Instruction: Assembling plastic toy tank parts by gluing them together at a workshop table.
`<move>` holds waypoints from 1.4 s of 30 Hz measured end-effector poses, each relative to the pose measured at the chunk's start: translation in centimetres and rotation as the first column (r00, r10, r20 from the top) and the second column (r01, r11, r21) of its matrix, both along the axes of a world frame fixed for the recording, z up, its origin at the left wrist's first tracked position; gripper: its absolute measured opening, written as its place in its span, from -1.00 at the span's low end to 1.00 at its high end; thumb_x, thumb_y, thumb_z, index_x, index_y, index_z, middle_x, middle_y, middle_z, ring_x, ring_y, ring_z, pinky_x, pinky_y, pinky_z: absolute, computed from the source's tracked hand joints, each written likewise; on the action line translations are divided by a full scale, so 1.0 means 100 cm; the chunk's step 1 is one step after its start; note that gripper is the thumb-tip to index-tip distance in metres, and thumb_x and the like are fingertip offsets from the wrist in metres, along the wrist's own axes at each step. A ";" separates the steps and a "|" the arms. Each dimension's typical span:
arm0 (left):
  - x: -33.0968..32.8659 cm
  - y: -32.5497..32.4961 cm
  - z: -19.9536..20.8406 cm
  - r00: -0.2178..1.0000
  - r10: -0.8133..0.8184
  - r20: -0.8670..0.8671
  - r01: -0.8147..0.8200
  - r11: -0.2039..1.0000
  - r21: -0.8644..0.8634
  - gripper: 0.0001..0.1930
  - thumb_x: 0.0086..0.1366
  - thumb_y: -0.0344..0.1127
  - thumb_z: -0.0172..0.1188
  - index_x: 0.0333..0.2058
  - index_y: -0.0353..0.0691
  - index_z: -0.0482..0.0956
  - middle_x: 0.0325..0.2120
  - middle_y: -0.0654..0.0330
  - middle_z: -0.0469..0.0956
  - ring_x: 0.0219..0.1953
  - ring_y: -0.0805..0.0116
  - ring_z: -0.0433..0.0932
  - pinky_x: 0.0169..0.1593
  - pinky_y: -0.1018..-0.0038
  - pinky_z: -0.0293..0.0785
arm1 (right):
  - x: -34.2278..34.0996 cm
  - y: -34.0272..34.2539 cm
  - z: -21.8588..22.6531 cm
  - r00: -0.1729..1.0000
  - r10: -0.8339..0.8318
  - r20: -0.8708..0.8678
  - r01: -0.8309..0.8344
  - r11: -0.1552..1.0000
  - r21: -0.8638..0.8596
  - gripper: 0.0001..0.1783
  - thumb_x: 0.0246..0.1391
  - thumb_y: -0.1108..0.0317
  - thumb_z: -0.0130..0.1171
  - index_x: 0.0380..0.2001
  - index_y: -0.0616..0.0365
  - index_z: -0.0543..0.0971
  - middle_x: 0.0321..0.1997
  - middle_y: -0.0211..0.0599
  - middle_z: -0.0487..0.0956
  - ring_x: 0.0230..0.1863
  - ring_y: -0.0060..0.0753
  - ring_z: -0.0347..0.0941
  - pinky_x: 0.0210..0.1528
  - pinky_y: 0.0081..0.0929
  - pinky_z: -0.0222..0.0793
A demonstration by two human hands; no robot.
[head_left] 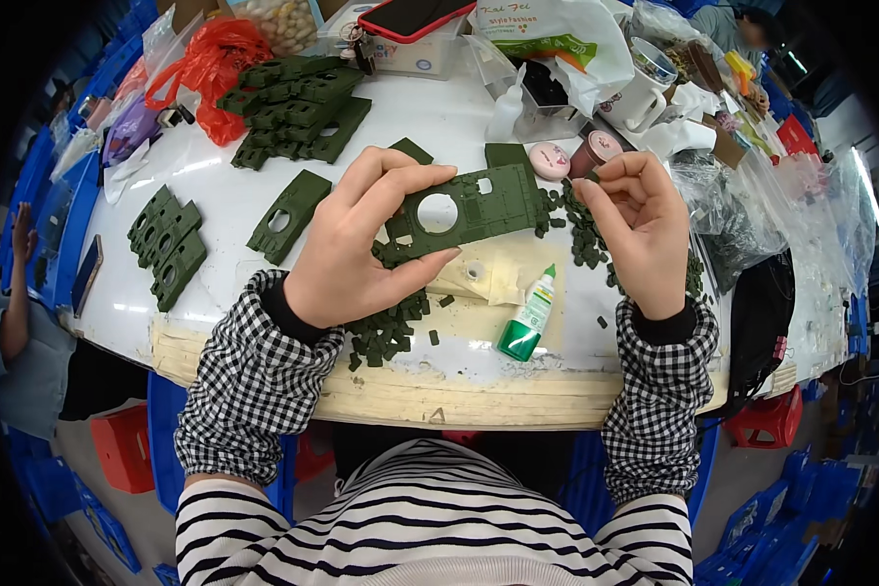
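Observation:
My left hand (356, 239) grips a dark green plastic model vehicle top plate (498, 203) by its left end, thumb below and fingers above. The plate has a large round hole and a small square one, and is held tilted over the table. To its right, my right hand (640, 230) is closed in a pinch on a small dark green plastic piece (592, 176), mostly hidden by the fingertips. Beneath the hands lie a pile of small green parts (386, 332) and a second pile (588, 239). A glue bottle (527, 317) with a green base and tip lies between my hands.
More green plates lie stacked (298, 107) at the back left, with another group (166, 244) at left. A white dropper bottle (506, 105), round pink tin (549, 161), mug (635, 105) and plastic bags (713, 195) crowd the back and right. Another person's hand (23, 230) shows far left.

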State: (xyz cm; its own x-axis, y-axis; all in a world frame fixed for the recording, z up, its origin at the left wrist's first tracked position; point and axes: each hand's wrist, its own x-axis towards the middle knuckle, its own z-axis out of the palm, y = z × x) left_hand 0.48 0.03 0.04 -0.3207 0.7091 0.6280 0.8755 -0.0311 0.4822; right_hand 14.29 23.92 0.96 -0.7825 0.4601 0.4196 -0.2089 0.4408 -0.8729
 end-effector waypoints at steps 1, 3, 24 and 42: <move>0.001 0.000 0.000 1.000 0.000 -0.009 0.001 1.000 0.004 -0.38 -0.06 -0.44 0.46 0.06 -0.31 0.53 -0.17 0.08 0.47 -0.14 0.22 0.50 -0.07 0.42 0.47 | 0.002 -0.006 0.004 1.000 0.013 -0.006 -0.013 1.000 0.020 -0.88 0.12 0.55 0.26 -0.28 0.36 0.55 -0.29 -0.30 0.65 -0.27 -0.62 0.57 -0.16 -0.65 0.51; 0.003 0.001 -0.001 0.999 -0.004 -0.034 0.004 1.000 0.015 -0.37 -0.07 -0.44 0.48 0.06 -0.30 0.53 -0.17 0.07 0.47 -0.15 0.22 0.50 -0.09 0.42 0.49 | 0.006 -0.017 0.010 0.999 0.031 -0.019 -0.030 0.998 0.056 -0.86 0.12 0.56 0.26 -0.25 0.37 0.56 -0.26 -0.27 0.66 -0.25 -0.60 0.59 -0.15 -0.64 0.51; 0.025 0.005 0.000 0.975 0.034 -0.221 -0.030 0.999 0.021 -0.31 -0.17 -0.38 0.54 0.05 -0.23 0.55 -0.31 0.14 0.44 -0.34 0.27 0.45 -0.31 0.43 0.43 | 0.009 -0.049 0.001 0.998 0.055 -0.004 -0.055 0.998 0.041 -0.88 -0.03 0.41 0.38 -0.38 0.16 0.68 -0.06 -0.17 0.60 0.05 -0.29 0.43 0.22 -0.28 0.20; 0.025 0.006 -0.002 0.971 0.027 -0.236 -0.018 0.999 0.040 -0.31 -0.20 -0.35 0.54 0.03 -0.21 0.56 -0.30 0.13 0.47 -0.31 0.24 0.46 -0.27 0.39 0.43 | 0.006 -0.051 -0.006 0.996 0.093 0.002 -0.093 0.993 -0.074 -0.90 0.01 0.44 0.35 -0.42 0.24 0.64 -0.07 -0.17 0.55 0.05 -0.37 0.43 0.18 -0.40 0.24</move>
State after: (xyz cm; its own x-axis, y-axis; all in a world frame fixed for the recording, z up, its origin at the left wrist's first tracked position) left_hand 2.97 0.61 -0.18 -0.1756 0.6782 0.7136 0.9653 -0.0237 0.2600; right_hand 14.94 18.84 0.37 -0.8257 0.4146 0.3824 -0.2410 0.3537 -0.9038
